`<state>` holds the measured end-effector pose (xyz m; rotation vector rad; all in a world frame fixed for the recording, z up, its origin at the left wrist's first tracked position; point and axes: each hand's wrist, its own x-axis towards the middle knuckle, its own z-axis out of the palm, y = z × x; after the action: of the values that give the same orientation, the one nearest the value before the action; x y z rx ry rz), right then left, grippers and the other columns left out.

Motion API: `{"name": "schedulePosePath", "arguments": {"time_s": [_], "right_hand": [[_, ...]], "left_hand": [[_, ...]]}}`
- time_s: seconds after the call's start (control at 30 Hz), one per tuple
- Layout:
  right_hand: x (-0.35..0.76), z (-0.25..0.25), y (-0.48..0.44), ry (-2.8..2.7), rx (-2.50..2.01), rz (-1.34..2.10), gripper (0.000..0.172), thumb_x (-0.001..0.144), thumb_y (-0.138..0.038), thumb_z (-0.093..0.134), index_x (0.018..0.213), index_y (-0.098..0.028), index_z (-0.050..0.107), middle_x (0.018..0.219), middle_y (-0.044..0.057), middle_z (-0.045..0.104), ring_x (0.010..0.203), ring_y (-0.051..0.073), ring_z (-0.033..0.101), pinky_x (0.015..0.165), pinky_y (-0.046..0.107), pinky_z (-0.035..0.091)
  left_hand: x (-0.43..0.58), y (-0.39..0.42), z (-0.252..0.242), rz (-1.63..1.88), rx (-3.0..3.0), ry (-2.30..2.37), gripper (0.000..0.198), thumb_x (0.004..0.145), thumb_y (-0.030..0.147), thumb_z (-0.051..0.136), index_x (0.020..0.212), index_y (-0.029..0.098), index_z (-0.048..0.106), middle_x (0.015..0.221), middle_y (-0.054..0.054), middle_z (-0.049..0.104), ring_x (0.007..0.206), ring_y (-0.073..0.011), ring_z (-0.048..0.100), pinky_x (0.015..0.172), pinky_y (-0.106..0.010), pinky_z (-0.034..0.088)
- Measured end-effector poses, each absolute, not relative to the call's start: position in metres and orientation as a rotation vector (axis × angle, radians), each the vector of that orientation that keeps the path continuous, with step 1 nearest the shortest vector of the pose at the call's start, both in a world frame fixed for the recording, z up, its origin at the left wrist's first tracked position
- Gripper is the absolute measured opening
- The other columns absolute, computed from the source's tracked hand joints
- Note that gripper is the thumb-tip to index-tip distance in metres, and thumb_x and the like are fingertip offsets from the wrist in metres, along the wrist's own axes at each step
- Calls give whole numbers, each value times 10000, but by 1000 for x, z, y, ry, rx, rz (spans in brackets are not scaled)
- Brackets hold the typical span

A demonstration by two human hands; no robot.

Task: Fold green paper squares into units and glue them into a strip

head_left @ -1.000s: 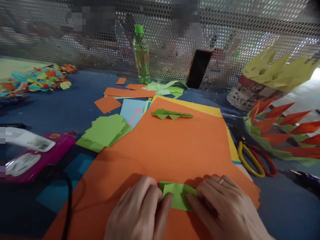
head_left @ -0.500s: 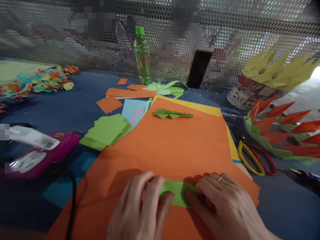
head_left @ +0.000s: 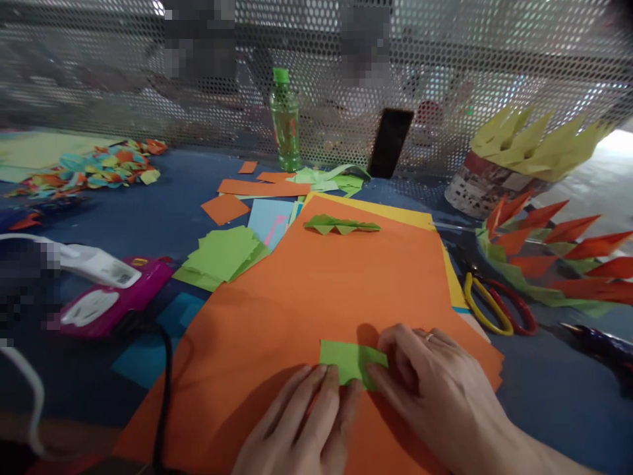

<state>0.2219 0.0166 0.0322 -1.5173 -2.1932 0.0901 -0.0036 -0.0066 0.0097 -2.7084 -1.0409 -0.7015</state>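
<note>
A small folded green paper (head_left: pixel 349 361) lies on a large orange sheet (head_left: pixel 346 284) near the front of the table. My left hand (head_left: pixel 301 429) rests flat with its fingers stretched out, the fingertips pressing the paper's near edge. My right hand (head_left: pixel 435 389), with a ring on one finger, presses down on the paper's right side with bent fingers. Farther back on the orange sheet lies a finished green folded piece (head_left: pixel 341 225).
A stack of green squares (head_left: pixel 222 254) lies to the left, with orange offcuts (head_left: pixel 225 208) behind. Scissors (head_left: pixel 494 307) lie to the right beside an orange and green paper crown (head_left: pixel 554 257). A green bottle (head_left: pixel 285 122) and dark phone (head_left: pixel 390 142) stand against the mesh wall. Pink device (head_left: pixel 113 300) at left.
My left hand has slid back toward me, so only its fingertips touch the green paper's near edge. The right hand stays on the paper. The view shifted slightly.
</note>
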Motion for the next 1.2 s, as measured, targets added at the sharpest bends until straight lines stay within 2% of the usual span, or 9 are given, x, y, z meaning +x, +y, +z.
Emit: {"name": "schedulePosePath", "arguments": {"time_s": [0.03,0.13,0.4,0.53,0.67,0.83,1.0,1.1,1.2], "right_hand": [[221,33,16,-2179,-1530,97,134,920,-343,589,881,-220,553,563,-60,506,496,139,494,546,267,317],[218,34,14,-2169,-1546,100,236,896,-377,611,1052,-206,563,616,-40,542,547,169,540,571,276,362],[226,27,13,-2291,-1535,85,335,899,-343,622,1190,-221,511,715,-23,579,601,188,586,627,311,419],[233,23,16,-2357,-1546,138,430,895,-350,661,1260,-235,466,739,-25,592,631,195,609,602,297,420],[239,22,17,-2387,-1514,200,454,889,-307,679,1282,-257,456,751,-32,588,649,189,610,605,290,426],[242,26,19,-2415,-1536,281,539,839,-168,670,1304,-289,427,747,-55,578,650,177,611,628,290,438],[224,31,19,-2357,-1616,240,544,826,-299,744,1273,-269,435,770,-26,636,662,220,649,635,340,445],[211,32,19,-2308,-1623,234,561,814,-312,766,1265,-270,435,948,36,708,805,267,690,717,400,469],[208,32,20,-2290,-1628,260,580,805,-293,788,1258,-290,426,1129,55,703,951,296,688,797,452,473]], "left_hand": [[-3,-7,11,-690,-2704,-1040,368,1007,139,387,1244,189,664,1174,-64,699,1104,-198,676,1035,-316,538],[-2,-8,12,-670,-2690,-998,401,1010,149,344,1251,176,664,1180,-74,694,1108,-208,673,1032,-334,542],[-1,-9,10,-785,-2660,-1029,419,1012,142,322,1257,155,661,1174,-75,707,1115,-198,662,1081,-367,492],[-7,-6,11,-800,-2721,-1037,461,1028,128,261,1192,141,692,1204,-56,713,1163,-200,630,1160,-397,389],[-16,-2,12,-837,-2736,-1050,473,1034,117,251,1177,119,702,1204,-55,717,1169,-207,621,1213,-400,268],[-22,-4,11,-835,-2764,-1045,453,1036,141,275,1211,116,692,1221,-54,711,1177,-215,613,1230,-402,217],[-17,-2,5,-901,-2739,-1022,429,1033,158,310,1163,97,714,1175,-70,726,1152,-213,625,1237,-406,218],[-15,-1,3,-935,-2735,-1008,439,1029,145,303,1124,86,728,1141,-78,735,1135,-215,631,1234,-408,233],[-16,-1,3,-953,-2736,-1013,437,1023,128,306,1118,85,731,1146,-73,737,1130,-210,632,1237,-401,224]]}}
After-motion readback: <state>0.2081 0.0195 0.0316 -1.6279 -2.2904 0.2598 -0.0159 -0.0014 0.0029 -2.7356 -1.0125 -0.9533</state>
